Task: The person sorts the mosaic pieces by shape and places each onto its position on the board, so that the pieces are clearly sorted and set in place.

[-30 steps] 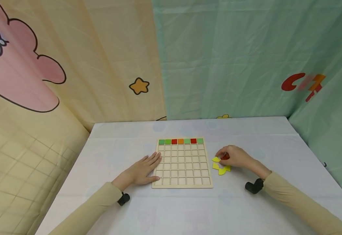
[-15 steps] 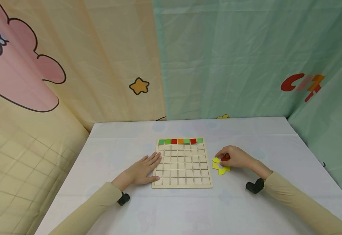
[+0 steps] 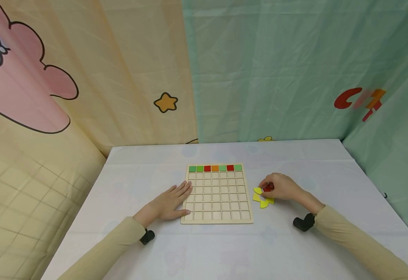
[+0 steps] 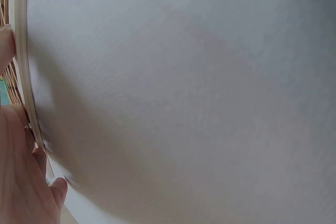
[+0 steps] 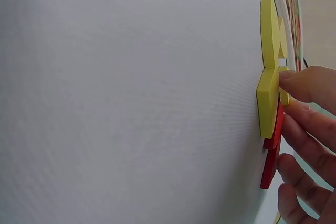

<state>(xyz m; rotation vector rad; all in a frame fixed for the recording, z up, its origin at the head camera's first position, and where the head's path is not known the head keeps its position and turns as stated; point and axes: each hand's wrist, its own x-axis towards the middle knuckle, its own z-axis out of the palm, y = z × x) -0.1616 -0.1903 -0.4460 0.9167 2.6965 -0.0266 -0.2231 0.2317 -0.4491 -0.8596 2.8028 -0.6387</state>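
A square wooden grid board [image 3: 217, 222] lies on the white table, its far row filled with green, red and orange tiles. My left hand [image 3: 170, 203] rests flat across the board's left edge, fingers spread; the left wrist view shows fingers [image 4: 26, 171] along the rim. To the board's right, yellow pieces [image 3: 264, 203] and dark red pieces [image 3: 268, 187] lie in a small ring. My right hand [image 3: 280, 186] bends over this ring, thumb and index finger pinching a yellow piece [image 3: 258, 190] at its far left. In the right wrist view, the other fingers curl beside red pieces [image 5: 271, 166].
The white table [image 3: 218, 252] runs up to patterned curtains [image 3: 277, 70] at the back and sides. Black wrist cameras [image 3: 304, 222] stick out below both forearms, close above the tabletop.
My right hand has shifted very slightly at the ring, and the far left yellow piece has turned and moved a little towards the others. My left hand stays in place.
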